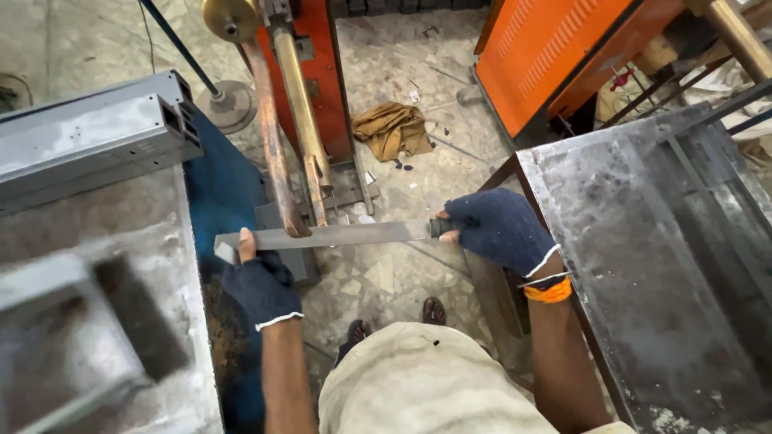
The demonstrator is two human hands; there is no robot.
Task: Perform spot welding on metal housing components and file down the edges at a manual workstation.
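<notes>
A long flat metal file [338, 235] was held level across the gap between two work surfaces, in front of the person's body. Its handle end was clenched in the right hand [497, 229], which was covered by a dark blue knitted glove, with an orange band worn at the wrist. The far end of the file was pinched by the left hand [259, 283], also gloved in dark blue, the bare thumb being pressed on top of the blade near its tip. The file was laid against the lower ends of two worn, copper-coloured arms [293, 145] that reached down from an orange-red machine [322, 80]; the blade was seen touching the tip of the left-hand arm.

To the left, a grey counter [96, 265] was seen, and on it grey metal channel sections [88, 137] were stacked. To the right, a bare steel sheet [643, 265] was laid on a frame. On the stone floor [386, 273] beyond the machine, a crumpled tan rag [392, 128] was left lying, and an orange cabinet [555, 48] with louvred vents was stood further back. The person's sandalled toes were visible below the file.
</notes>
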